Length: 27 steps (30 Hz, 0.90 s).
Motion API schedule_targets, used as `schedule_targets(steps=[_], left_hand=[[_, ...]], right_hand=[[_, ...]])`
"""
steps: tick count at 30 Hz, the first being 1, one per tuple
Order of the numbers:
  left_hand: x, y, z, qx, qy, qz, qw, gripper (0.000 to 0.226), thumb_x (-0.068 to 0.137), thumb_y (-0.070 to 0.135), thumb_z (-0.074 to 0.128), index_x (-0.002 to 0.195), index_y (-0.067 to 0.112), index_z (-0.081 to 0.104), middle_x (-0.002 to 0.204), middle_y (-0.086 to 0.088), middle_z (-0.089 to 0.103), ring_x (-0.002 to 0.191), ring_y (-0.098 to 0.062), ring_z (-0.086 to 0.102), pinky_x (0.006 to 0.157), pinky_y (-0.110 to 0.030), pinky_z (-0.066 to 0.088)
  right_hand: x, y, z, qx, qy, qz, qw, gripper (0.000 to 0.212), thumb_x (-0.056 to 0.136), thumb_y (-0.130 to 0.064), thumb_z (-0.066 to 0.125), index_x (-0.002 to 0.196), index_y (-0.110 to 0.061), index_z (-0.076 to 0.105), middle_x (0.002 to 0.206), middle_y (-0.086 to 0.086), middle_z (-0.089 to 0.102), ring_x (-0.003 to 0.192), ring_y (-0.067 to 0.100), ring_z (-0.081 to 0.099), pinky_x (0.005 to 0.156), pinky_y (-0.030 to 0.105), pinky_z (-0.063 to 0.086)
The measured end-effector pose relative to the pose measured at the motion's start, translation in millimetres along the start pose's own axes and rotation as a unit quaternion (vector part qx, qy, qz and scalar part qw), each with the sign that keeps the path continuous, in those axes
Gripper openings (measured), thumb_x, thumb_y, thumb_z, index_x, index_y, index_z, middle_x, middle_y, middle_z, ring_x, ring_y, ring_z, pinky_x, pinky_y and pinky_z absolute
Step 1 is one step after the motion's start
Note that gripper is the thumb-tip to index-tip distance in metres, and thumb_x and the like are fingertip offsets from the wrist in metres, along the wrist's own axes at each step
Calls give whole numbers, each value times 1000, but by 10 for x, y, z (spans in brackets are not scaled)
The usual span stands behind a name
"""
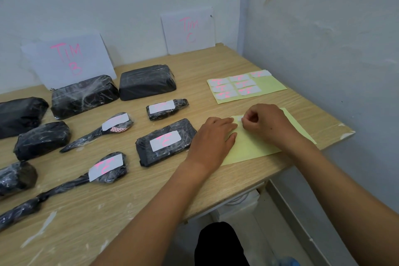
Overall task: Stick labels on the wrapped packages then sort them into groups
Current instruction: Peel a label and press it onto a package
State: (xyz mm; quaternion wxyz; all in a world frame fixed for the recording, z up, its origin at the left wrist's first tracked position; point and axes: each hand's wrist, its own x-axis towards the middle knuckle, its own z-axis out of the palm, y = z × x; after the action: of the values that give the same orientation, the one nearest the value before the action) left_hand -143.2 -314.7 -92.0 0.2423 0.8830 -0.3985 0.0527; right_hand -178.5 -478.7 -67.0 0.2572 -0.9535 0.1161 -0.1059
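Note:
Several black plastic-wrapped packages lie on the wooden table [151, 190]. Some carry white labels with pink writing, such as a flat package [165, 141], a small one [167, 108] and two brush-shaped ones [108, 168] [116, 124]. Larger blocks [148, 81] [84, 95] at the back carry no label. My left hand [212, 138] presses flat on a yellow backing sheet [252, 147]. My right hand [264, 123] has its fingers curled and pinches a white label [238, 118] at that sheet's top edge.
A second yellow sheet [272, 84] with several pink-marked labels lies at the far right. Two white signs lean on the wall, one reading "TIM B" [69, 58], one "TIM C" [189, 29]. More unlabelled packages [42, 139] sit at the left. The table's edge runs close on the right.

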Motion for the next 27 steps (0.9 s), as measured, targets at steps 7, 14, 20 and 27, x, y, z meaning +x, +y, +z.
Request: schedule_targets(steps=[7, 14, 20, 27], left_hand=[[23, -6, -12, 53, -29, 20, 998, 39, 101, 24, 38, 137, 34, 47, 146, 11, 40, 124, -17, 35, 97, -28, 34], [55, 3, -2, 80, -53, 23, 995, 43, 100, 21, 36, 140, 36, 43, 149, 16, 36, 124, -17, 32, 96, -29, 31], [56, 12, -8, 68, -51, 14, 996, 41, 100, 22, 36, 139, 34, 45, 148, 17, 37, 123, -16, 31, 99, -28, 30], [56, 21, -6, 69, -49, 10, 996, 42, 100, 22, 35, 139, 35, 43, 149, 18, 35, 124, -14, 30, 100, -27, 29]], right_hand=[[-22, 163, -28, 178, 34, 20, 983, 19, 88, -17, 61, 69, -17, 63, 71, -11, 63, 65, 1, 54, 58, 6, 39], [-63, 208, -101, 306, 66, 73, 947, 20, 92, -14, 55, 81, -3, 68, 72, 4, 66, 61, 0, 59, 62, 7, 44], [-62, 261, -97, 442, 117, 148, 877, 22, 93, -23, 55, 81, -12, 70, 81, 1, 71, 76, 11, 65, 76, 22, 53], [-9, 268, -120, 608, 211, 176, 745, 15, 95, -15, 52, 85, -11, 63, 84, 3, 65, 79, 14, 63, 74, 26, 52]])
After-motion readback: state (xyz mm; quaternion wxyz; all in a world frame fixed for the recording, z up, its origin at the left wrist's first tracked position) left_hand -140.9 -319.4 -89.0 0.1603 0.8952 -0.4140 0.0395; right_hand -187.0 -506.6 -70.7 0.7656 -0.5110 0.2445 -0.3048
